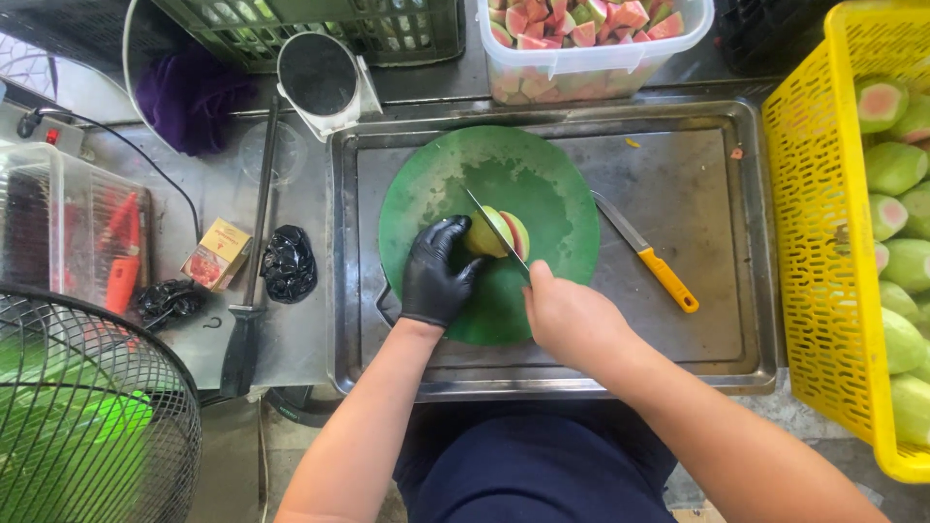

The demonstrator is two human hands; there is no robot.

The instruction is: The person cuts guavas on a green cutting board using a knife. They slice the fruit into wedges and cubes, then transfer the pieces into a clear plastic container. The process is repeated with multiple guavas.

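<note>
Hands are working over a steel tray (697, 232) and round green cutting board (542, 184): the gloved left hand (434, 276) is clamping a halved guava (496, 232) at the board's centre, firm yet likely slippery, while the bare right hand (572, 320) is gripping a knife (496, 232).

My steel counter (291, 329) stands in even daylight; a wire fan guard (87, 407) sits low beside me, above grey floor (232, 475).
</note>
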